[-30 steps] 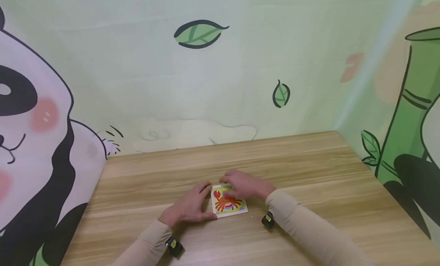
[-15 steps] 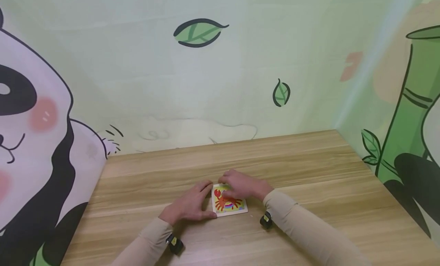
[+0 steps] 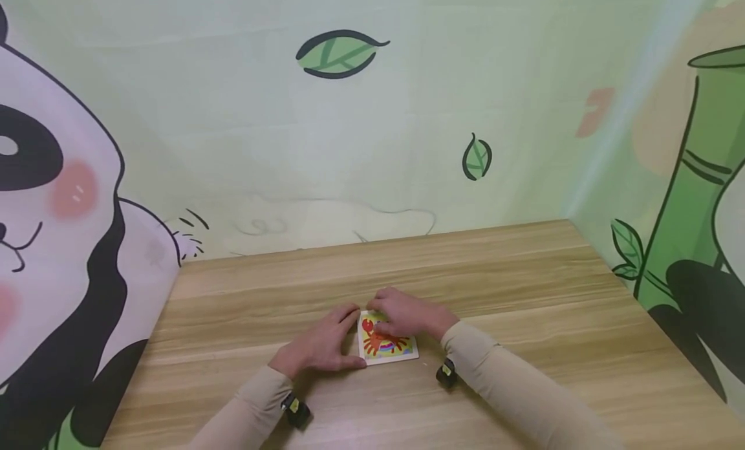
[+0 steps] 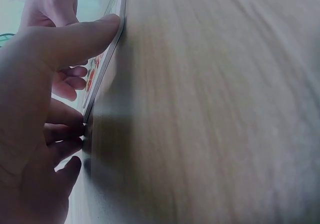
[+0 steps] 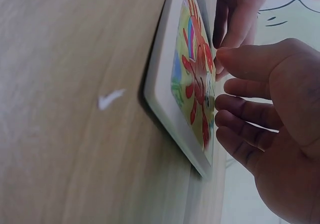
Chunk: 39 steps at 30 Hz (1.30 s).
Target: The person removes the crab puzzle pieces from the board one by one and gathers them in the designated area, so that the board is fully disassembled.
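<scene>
- Picture board (image 3: 388, 348): flat on the bench (image 3: 495, 275).
- Left hand (image 3: 323, 343): along the board's left edge.
- Right hand (image 3: 409, 313): over the board's far right part.
- Scrap (image 5: 110, 99): on the bench, just right of the board.
- Wall (image 3: 244, 146): behind the bench.

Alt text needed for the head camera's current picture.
A left hand touches the left edge of a crab picture board on a wooden table; the right hand covers part of it. Behind is a green wall with printed leaves.

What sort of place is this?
Perhaps a children's play corner: a cartoon panda and green bamboo decorate the backdrop, and a crab picture board sits on the wood-grain table.
</scene>
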### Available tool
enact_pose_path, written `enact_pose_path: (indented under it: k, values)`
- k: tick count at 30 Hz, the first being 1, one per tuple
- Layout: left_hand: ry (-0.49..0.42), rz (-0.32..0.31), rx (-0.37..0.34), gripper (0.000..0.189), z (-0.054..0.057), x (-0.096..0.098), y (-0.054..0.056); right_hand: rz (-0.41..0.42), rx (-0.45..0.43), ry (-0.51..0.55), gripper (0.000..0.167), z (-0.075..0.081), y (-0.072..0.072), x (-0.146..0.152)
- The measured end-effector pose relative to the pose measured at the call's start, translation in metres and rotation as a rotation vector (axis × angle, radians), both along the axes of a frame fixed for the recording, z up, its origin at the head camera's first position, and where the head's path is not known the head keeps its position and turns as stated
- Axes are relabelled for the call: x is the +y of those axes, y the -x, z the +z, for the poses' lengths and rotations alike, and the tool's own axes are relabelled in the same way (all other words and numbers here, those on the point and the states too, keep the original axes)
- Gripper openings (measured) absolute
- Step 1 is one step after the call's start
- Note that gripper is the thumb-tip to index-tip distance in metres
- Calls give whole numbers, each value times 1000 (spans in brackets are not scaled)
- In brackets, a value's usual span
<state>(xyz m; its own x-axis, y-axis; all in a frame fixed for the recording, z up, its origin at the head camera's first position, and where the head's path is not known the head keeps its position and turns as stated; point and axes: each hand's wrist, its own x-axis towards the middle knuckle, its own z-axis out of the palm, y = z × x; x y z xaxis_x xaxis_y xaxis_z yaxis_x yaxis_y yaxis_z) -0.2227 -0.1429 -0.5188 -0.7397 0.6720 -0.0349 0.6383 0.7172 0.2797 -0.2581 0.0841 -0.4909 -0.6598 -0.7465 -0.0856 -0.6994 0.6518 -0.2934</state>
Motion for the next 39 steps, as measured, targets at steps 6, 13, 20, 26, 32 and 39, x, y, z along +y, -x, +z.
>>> enact_pose_path:
  k: [6, 13, 20, 26, 32, 39]
  values:
    - [7, 12, -33, 103, 1, 0, 0, 10, 14, -10, 45, -2, 1, -3]
    - [-8, 7, -41, 102, 2, 1, 0, 23, 35, -3, 45, -5, 4, -6]
    - [-13, 6, -39, 102, 3, 1, -1, 34, 57, -13, 43, -5, 4, -9]
    - [-26, 8, -38, 102, 1, -1, 0, 24, 46, -32, 40, -4, 3, -13]
    - [-35, -1, -18, 101, -1, -1, 0, 16, 45, -52, 36, -4, 3, -15]
    - [-37, 2, -19, 101, 0, -1, -1, -10, 26, -69, 39, -2, 1, -18]
